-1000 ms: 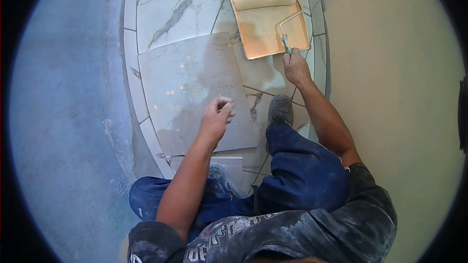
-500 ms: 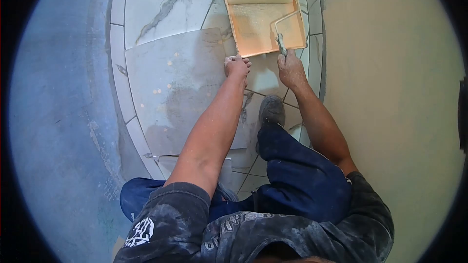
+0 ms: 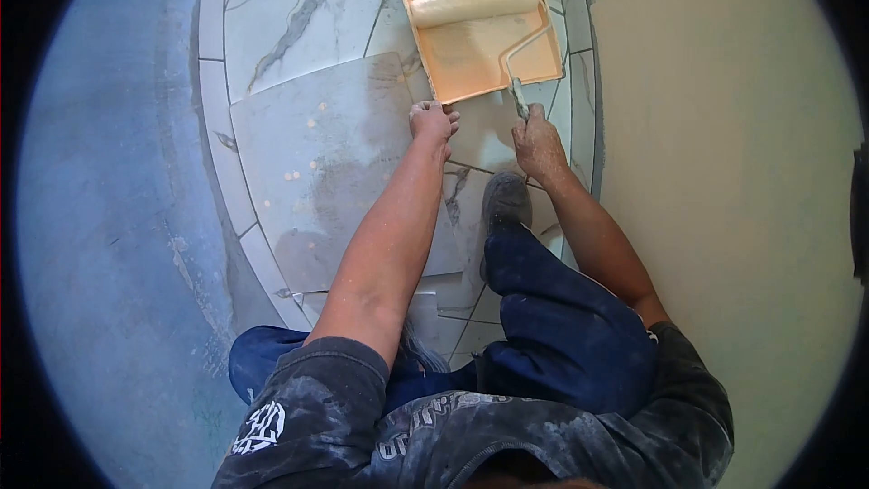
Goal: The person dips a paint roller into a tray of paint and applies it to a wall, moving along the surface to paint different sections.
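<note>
Cream cylindrical paint roller on a bent wire frame (image 3: 475, 7) lies well beyond the dark, dust-marked shirt (image 3: 579, 421), whose pale lettering I cannot read. Fingers of the right hand (image 3: 541, 145) clamp its handle. Slightly farther, leftward, the left hand's (image 3: 433, 121) fingers curl at the orange rectangular paint tray's (image 3: 480, 56) near-left corner; I cannot tell whether they grip. Roller spans the tray.

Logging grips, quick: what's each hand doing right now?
Left hand: closed, gripping the paint tray at its near left corner.
Right hand: closed, holding the roller handle.
</note>
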A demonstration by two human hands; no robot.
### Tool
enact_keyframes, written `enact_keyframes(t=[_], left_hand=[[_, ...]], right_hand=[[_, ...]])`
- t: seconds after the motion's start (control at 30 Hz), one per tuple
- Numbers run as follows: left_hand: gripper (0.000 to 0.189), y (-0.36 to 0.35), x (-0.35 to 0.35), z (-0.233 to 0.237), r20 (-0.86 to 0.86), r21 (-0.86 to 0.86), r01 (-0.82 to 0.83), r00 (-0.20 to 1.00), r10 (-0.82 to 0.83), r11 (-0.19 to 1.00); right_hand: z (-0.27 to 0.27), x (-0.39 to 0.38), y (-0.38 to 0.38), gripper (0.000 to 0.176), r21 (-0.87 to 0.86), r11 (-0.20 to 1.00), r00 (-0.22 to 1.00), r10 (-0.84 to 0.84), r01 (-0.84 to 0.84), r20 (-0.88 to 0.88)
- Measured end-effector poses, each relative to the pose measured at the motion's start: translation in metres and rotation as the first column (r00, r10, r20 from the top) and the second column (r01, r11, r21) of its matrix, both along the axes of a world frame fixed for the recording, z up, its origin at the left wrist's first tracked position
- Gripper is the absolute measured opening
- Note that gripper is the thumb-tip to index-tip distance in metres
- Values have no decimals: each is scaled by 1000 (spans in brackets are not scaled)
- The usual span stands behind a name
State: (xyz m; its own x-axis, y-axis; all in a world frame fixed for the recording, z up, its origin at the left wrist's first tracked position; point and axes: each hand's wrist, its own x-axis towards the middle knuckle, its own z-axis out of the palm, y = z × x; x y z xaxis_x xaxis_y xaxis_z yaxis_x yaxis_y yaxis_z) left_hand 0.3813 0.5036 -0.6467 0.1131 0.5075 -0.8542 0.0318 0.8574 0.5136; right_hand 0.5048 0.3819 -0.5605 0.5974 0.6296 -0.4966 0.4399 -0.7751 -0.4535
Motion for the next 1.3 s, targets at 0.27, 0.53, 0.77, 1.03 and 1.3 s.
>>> enact_keyframes(t=[0.27, 0.53, 0.77, 1.03, 1.3], left_hand=[[13, 3, 1, -8, 8, 10, -19, 1000, 19, 1000], [12, 2, 3, -4, 13, 6, -33, 999, 33, 999], [13, 5, 4, -3, -13, 40, -43, 999, 44, 998], [14, 2, 6, -7, 35, 34, -107, 994, 106, 994], [13, 1, 9, -5, 39, 16, -148, 988, 147, 989]], right_hand=[[27, 1, -2, 34, 45, 999, 1000, -5, 4, 25], [27, 5, 16, 34, -19, 1000, 1000, 21, -20, 12], [6, 24, 61, 37, 20, 999, 996, 43, -45, 72], [-5, 35, 85, 41, 76, 997, 999, 24, -27, 45], [8, 23, 50, 34, 1, 999, 996, 43, -43, 83]])
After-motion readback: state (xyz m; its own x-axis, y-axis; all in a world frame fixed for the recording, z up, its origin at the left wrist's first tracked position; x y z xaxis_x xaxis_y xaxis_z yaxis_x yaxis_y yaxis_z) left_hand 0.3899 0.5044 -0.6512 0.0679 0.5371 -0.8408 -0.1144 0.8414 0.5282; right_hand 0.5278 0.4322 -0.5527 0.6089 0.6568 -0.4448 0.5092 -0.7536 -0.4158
